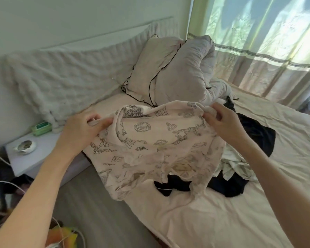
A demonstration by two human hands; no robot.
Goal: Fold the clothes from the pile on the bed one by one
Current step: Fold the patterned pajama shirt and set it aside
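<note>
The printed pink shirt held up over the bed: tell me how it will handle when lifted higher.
The printed pink shirt probably stays floppy: it sags and bunches between the left hand and right hand. It seems light, since pinching fingers carry it. Its hem may drag on the dark clothes.

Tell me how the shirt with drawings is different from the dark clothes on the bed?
The printed shirt is pale pink with dark drawings; the dark clothes are plain and nearly black. The shirt is lifted and spread between the left hand and right hand; the dark clothes lie crumpled on the bed, untouched. Both are still unfolded.
</note>
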